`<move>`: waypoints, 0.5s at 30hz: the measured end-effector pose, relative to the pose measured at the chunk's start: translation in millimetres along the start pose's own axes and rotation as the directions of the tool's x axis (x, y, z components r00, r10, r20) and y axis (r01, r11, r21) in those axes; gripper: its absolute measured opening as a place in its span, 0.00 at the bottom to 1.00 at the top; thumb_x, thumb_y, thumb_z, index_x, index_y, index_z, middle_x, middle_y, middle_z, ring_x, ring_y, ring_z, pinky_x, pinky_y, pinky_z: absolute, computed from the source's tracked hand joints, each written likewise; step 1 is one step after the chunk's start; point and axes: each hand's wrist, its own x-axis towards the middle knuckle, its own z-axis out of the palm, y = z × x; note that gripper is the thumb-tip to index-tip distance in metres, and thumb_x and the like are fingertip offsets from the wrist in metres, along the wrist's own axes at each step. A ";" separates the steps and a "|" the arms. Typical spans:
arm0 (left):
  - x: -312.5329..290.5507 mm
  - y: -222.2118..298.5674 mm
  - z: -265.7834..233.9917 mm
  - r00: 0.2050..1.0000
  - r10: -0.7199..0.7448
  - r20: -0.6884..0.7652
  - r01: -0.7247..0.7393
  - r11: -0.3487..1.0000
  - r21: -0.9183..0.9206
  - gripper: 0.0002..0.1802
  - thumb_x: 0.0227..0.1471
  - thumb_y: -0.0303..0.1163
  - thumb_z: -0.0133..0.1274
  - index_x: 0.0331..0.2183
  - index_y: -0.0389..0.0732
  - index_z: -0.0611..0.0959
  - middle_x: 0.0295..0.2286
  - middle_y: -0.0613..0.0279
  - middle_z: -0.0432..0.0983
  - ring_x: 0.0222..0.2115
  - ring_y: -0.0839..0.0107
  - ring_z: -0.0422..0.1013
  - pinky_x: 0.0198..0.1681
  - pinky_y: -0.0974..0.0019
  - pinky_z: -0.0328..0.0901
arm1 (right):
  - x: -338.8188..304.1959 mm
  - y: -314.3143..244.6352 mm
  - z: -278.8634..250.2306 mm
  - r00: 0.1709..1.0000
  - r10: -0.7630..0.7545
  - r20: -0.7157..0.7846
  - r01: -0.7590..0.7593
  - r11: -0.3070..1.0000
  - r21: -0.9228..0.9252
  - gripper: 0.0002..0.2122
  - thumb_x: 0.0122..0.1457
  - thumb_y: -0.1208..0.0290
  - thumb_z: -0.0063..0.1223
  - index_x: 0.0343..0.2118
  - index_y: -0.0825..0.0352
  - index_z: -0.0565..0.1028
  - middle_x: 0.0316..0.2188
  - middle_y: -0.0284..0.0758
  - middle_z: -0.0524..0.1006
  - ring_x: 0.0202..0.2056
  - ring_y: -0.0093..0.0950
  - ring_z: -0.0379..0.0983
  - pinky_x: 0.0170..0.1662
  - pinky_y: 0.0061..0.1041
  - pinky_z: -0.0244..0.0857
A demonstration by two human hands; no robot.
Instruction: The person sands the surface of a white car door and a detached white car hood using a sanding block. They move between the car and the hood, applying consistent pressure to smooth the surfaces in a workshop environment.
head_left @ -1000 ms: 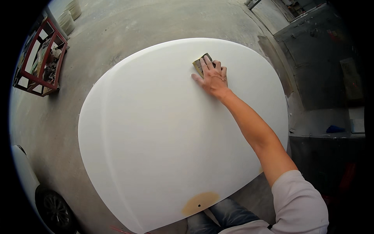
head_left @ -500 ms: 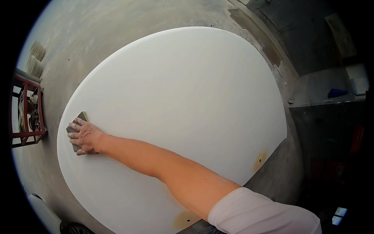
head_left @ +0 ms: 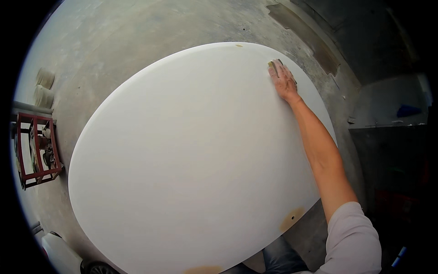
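Note:
My right hand (head_left: 284,83) lies over a sanding sponge (head_left: 270,65), grey with a yellowish edge, and presses it to a large white rounded panel (head_left: 191,137). It is near the panel's far right edge, with the fingers pointing away from me and hiding most of the sponge. The arm reaches up along the panel's right side. Tan patches show on the near rim, one of them (head_left: 292,220) around a small dark hole, and a small tan spot (head_left: 239,45) marks the far rim. My left hand is out of view.
A red metal rack (head_left: 40,150) holding assorted items stands at the left, below two pale buckets (head_left: 44,86). Part of a white car (head_left: 61,253) shows at the lower left. A blue object (head_left: 408,111) lies at the right. The concrete floor (head_left: 159,32) has a brownish patch (head_left: 303,39).
My right hand has swept with the sponge from the panel's left edge to its far right edge. The view has shifted slightly.

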 end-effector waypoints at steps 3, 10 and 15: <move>3.4 -9.9 -23.5 0.996 0.021 0.091 -0.023 0.999 0.024 0.20 0.51 0.29 0.60 0.14 0.42 0.69 0.10 0.64 0.64 0.10 0.72 0.61 0.14 0.66 0.57 | -32.4 -41.2 9.4 0.984 0.154 -0.089 -0.164 0.980 -0.117 0.34 0.62 0.41 0.35 0.64 0.60 0.57 0.67 0.36 0.52 0.67 0.46 0.39 0.66 0.50 0.29; 48.2 -32.0 -116.0 0.989 0.120 0.082 -0.122 0.992 0.018 0.17 0.52 0.31 0.59 0.17 0.40 0.72 0.12 0.63 0.66 0.11 0.74 0.61 0.15 0.69 0.56 | -136.2 -330.5 85.9 0.883 -0.454 0.121 0.465 0.882 -0.080 0.39 0.59 0.37 0.36 0.65 0.64 0.54 0.68 0.35 0.48 0.68 0.43 0.34 0.68 0.49 0.24; 56.3 -19.6 -146.1 0.975 0.163 0.149 -0.110 0.943 -0.316 0.13 0.52 0.28 0.58 0.20 0.40 0.73 0.13 0.64 0.65 0.11 0.74 0.61 0.14 0.68 0.56 | -270.0 -525.2 157.8 0.627 -0.748 0.217 0.716 0.664 0.218 0.40 0.56 0.40 0.43 0.64 0.66 0.56 0.67 0.37 0.49 0.68 0.43 0.34 0.68 0.48 0.24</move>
